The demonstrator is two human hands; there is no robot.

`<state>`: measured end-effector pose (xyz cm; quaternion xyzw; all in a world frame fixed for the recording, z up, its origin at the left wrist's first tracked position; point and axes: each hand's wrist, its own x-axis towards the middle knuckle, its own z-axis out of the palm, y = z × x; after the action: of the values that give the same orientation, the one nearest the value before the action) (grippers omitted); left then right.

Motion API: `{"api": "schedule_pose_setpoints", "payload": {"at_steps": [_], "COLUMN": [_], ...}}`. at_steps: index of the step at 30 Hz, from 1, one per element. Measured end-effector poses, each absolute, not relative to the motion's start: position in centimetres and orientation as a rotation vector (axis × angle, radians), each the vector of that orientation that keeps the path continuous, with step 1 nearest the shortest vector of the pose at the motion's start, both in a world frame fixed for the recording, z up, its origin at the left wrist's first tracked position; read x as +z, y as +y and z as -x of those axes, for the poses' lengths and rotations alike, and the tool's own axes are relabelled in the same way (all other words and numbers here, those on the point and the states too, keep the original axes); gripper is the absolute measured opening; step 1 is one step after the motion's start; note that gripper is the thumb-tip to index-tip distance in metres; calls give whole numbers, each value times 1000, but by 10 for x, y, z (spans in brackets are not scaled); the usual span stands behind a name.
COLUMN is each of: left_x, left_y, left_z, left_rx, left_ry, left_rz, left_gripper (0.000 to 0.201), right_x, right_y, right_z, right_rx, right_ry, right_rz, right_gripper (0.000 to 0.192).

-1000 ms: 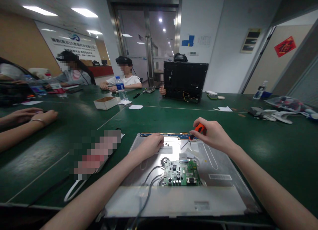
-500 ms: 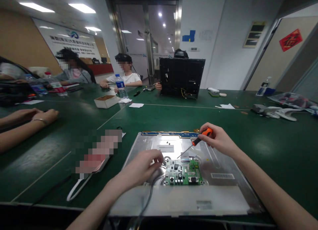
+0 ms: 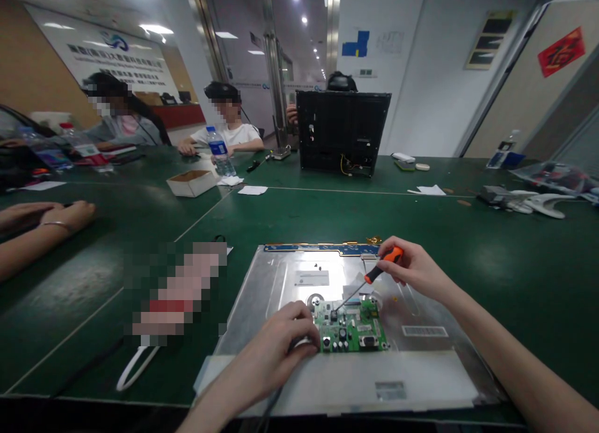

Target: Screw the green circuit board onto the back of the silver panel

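Observation:
My right hand grips a screwdriver with an orange and black handle. Its thin shaft slants down left, and the tip is over or on a dark chip of the green circuit board; contact is hard to tell. The board lies on the metal back of a flat display panel. At the board's left edge, my left hand has its fingers curled round a dark cable that runs toward the table's front edge. The cable's end is hidden by the fingers.
Left of the panel lies a blurred-out pinkish item with a white loop. Farther off are an open box, a water bottle and a black monitor casing held upright by a person. Another person's hands rest at left.
The screwdriver tip has come down from the board's upper edge onto the chip area. My left hand has moved down and right against the board's left edge. The view has tilted slightly downward.

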<state>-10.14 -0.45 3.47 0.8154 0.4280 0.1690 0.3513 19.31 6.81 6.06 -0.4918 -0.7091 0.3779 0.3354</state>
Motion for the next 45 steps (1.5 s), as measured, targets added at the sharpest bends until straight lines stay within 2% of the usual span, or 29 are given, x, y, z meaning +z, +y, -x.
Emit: {"api": "schedule_pose_setpoints", "payload": {"at_steps": [13,20,27,32,36,41,45], "left_x": [26,21,13,13,11,8,6], "left_y": [-17,-18,-22,-22,-22,-18,-26], "left_z": [103,104,103,103,103,103,121], "left_rx": [555,602,635,663,724,776,860], "left_ry": [1107,1084,1107,1096,1071,1119,1122], "left_rz": [-2079,-2113,-2190,-2229,-2277,-2347,-2440], "left_gripper": [16,17,18,16,11,7,12], "right_x": [49,43,34,28,19,18,23], "right_y": [67,71,65,60,54,56,39], "right_z": [-191,-196,-197,-202,-205,-205,-215], "right_rx": [1095,1064,977,954,766,557,311], "right_ry": [-1651,-1639,-1864,-1947,-2066,-2253,-2261], "right_rz": [1272,1414,1526,1551,1580,1484,1363], "right_gripper": [34,26,12,12,17,12,22]}}
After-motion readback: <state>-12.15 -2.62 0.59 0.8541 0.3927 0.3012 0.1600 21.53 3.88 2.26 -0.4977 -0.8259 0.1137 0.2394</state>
